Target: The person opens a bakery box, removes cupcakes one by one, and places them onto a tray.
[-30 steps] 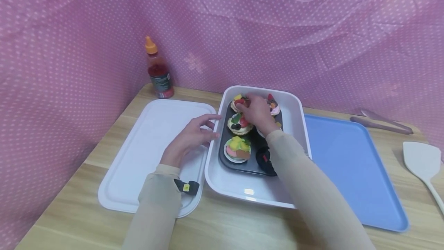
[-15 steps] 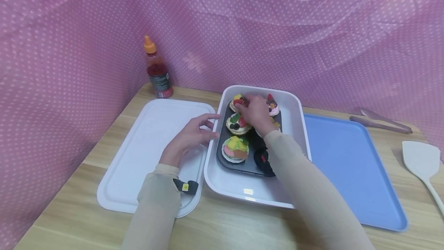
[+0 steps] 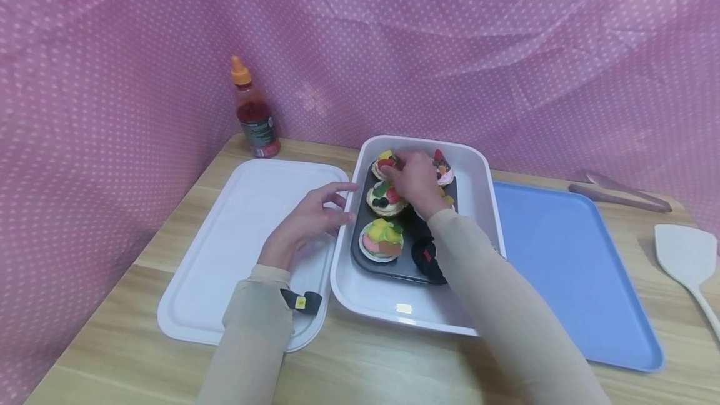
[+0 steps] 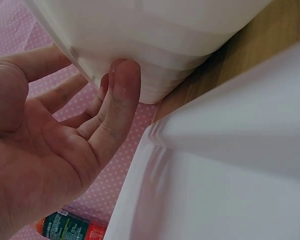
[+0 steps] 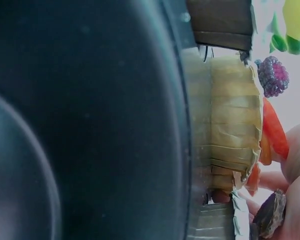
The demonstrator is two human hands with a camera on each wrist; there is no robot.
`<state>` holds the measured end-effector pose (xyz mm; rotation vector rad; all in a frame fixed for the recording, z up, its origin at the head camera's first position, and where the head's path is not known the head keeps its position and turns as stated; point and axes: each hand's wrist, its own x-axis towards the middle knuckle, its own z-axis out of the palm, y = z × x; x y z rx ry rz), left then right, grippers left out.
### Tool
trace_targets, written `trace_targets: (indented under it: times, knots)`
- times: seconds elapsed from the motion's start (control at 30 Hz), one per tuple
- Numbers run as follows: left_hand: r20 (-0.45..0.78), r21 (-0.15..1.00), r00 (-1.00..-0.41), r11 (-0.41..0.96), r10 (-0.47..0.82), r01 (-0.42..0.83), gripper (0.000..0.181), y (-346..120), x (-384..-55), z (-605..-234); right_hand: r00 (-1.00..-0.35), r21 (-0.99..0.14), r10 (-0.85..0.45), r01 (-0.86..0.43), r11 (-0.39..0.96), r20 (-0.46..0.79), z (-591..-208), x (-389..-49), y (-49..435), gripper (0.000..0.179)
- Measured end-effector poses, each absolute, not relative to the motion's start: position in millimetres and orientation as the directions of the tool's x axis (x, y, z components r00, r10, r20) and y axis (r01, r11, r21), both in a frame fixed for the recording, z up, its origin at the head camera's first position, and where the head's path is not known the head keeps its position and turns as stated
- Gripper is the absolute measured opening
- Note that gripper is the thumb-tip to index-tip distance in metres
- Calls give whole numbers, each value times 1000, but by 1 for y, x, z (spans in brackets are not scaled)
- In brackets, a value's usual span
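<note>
In the head view, a dark muffin tin (image 3: 394, 267) with several fruit-topped tarts sits inside a white bin (image 3: 489, 217). My right hand (image 3: 419, 183) reaches over the tin, its curled thumb and forefinger on the far-left fruit tart (image 3: 385, 162). Part of that tart is hidden by the hand. Nearer me in the same column are a berry-topped tart (image 3: 387, 199) and a yellow-topped tart (image 3: 381, 239). On the far right stands a pink tart (image 3: 444, 170). My left hand (image 4: 65, 135) has loosely bent fingers at the bin's outer left wall (image 4: 155, 40) and holds nothing.
A white tray (image 3: 225, 255) lies under my left forearm, left of the bin. To the right lie a blue tray (image 3: 562, 267), tongs (image 3: 619, 199) and a white spatula (image 3: 686, 258). A sauce bottle (image 3: 255, 117) stands at the back left, before a pink curtain (image 3: 349, 49).
Both hands keep almost the same place and pose. The whole head view has shifted very slightly; the tarts and the tin stay where they were.
</note>
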<state>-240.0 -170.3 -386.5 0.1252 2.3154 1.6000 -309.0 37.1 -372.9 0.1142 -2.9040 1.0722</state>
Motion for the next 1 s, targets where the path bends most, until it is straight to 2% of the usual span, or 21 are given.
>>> trace_targets:
  times: [1.0]
  knots:
    - [-225,923,-940,364,258,-121,61,-171,-240,-385,-995,-688,-29,-89,720,98,-373,-306,37,18]
